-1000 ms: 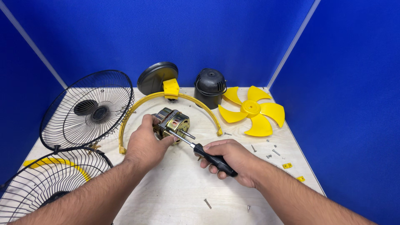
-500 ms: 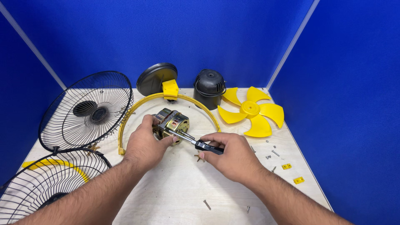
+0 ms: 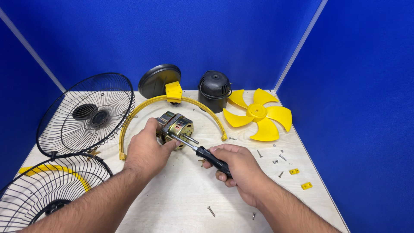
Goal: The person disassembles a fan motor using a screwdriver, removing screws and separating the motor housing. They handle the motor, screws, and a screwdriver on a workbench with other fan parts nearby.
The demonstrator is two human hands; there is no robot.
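Note:
My left hand [image 3: 147, 149] grips a small metal fan motor [image 3: 176, 126] with a short shaft, holding it on the pale wooden table [image 3: 181, 203]. My right hand [image 3: 238, 170] is closed around the black handle of a screwdriver [image 3: 206, 154]. Its metal shank runs up and left, and the tip rests against the motor's front face. A curved yellow plastic ring [image 3: 142, 108] arcs around behind the motor.
Two black wire fan guards [image 3: 86, 114] [image 3: 47, 190] lie at the left. A black base with a yellow bracket [image 3: 161, 82], a black motor cover [image 3: 214, 89] and a yellow fan blade [image 3: 258, 113] sit at the back. Loose screws [image 3: 278, 159] and two small yellow clips [image 3: 300, 178] lie at the right.
The screwdriver's handle swung up towards the motor half a second ago and now sits lower and farther right again. My left hand has stayed on the motor.

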